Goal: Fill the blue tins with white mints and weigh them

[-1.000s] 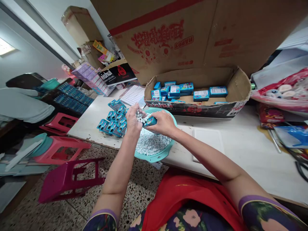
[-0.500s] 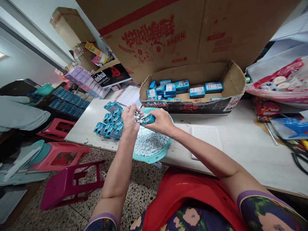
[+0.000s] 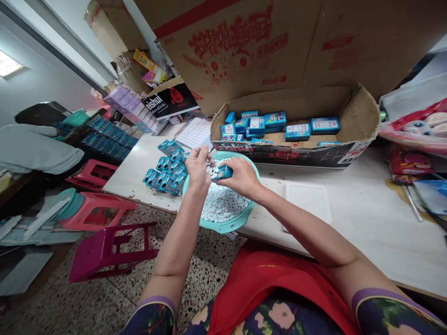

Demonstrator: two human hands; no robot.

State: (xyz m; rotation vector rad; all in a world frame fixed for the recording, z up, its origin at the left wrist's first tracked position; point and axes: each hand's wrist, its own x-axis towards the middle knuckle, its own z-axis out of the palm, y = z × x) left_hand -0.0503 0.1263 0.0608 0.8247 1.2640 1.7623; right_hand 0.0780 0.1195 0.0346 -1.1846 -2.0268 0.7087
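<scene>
My left hand (image 3: 196, 166) is cupped around a small heap of white candies, held against the mouth of a little blue box (image 3: 224, 172). That box is gripped by my right hand (image 3: 242, 177). Both hands hover over a teal bowl (image 3: 228, 226) filled with white candies (image 3: 221, 206) at the near edge of a white table (image 3: 352, 209). A pile of open blue boxes (image 3: 166, 173) lies just left of the bowl.
A low cardboard tray (image 3: 359, 125) holding several closed blue boxes stands behind the bowl, with a large carton (image 3: 314, 42) behind it. Pink plastic stools (image 3: 108, 246) stand on the speckled floor at left. Bags and packets lie at the right edge.
My hands stay together over the bowl with the candies and box; only the head camera has shifted slightly.
</scene>
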